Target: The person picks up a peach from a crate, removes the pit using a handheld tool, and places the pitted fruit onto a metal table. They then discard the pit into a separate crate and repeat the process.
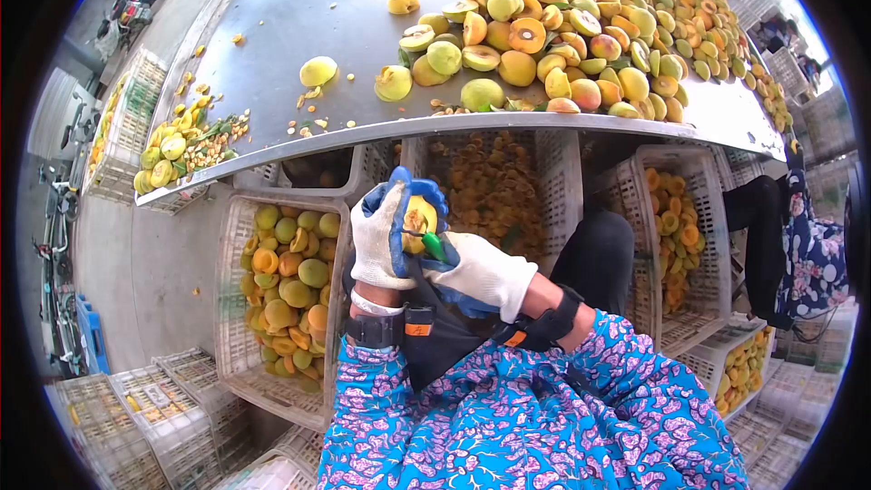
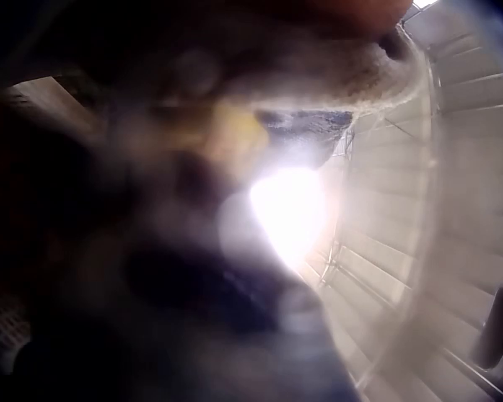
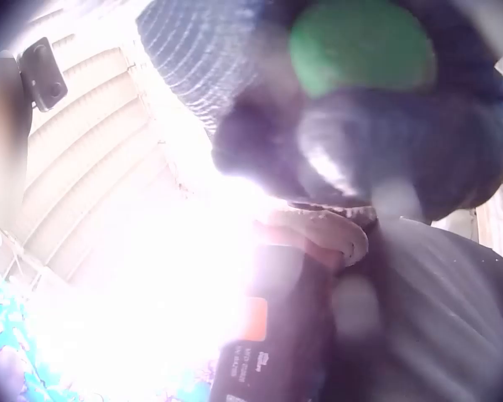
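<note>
Fruit [image 1: 423, 211] partly hidden by the left hand [image 1: 376, 238], green handle [image 1: 435, 246] by the right hand [image 1: 485, 273]

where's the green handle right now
Near the middle of the head view, the green handle is gripped in the right hand, next to the fruit that the left hand holds.

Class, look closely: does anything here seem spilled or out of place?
Two things. A small orange scrap lies by itself on the concrete floor, left of the fruit-filled crate, as if dropped. On the metal table, loose pits lie strewn near the front-left corner, looking spilled beside the fruit pieces.
</note>
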A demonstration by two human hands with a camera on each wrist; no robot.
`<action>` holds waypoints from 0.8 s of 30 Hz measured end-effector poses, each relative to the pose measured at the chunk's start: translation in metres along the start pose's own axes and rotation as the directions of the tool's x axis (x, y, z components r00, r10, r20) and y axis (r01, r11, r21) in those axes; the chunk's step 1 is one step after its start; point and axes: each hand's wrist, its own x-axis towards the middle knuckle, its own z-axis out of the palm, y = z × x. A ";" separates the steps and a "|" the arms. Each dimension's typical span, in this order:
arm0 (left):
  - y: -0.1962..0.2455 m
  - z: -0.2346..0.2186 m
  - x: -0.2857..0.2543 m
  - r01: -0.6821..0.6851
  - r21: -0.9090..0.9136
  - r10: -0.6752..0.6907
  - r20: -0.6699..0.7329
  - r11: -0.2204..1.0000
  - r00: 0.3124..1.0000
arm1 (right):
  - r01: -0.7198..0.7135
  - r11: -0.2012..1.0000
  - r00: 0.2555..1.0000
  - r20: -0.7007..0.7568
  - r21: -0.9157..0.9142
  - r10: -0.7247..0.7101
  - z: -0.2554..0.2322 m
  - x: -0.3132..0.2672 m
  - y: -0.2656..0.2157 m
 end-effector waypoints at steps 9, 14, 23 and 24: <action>0.007 0.004 -0.004 0.143 -0.043 -0.130 0.224 0.989 0.966 | -0.389 0.538 0.921 0.327 0.748 0.212 -0.007 -0.030 -0.009; 0.005 0.006 -0.024 0.027 -0.156 -0.002 0.154 0.987 0.988 | -0.464 0.332 0.885 0.444 0.821 0.139 -0.003 -0.038 -0.009; 0.018 -0.001 -0.015 0.266 -0.254 -0.179 0.320 0.930 0.930 | -0.573 0.167 0.804 0.590 0.802 -0.071 -0.006 -0.040 -0.010; 0.020 0.000 -0.016 0.249 -0.236 -0.169 0.314 0.939 0.934 | -0.576 0.127 0.804 0.587 0.808 -0.088 -0.003 -0.040 -0.008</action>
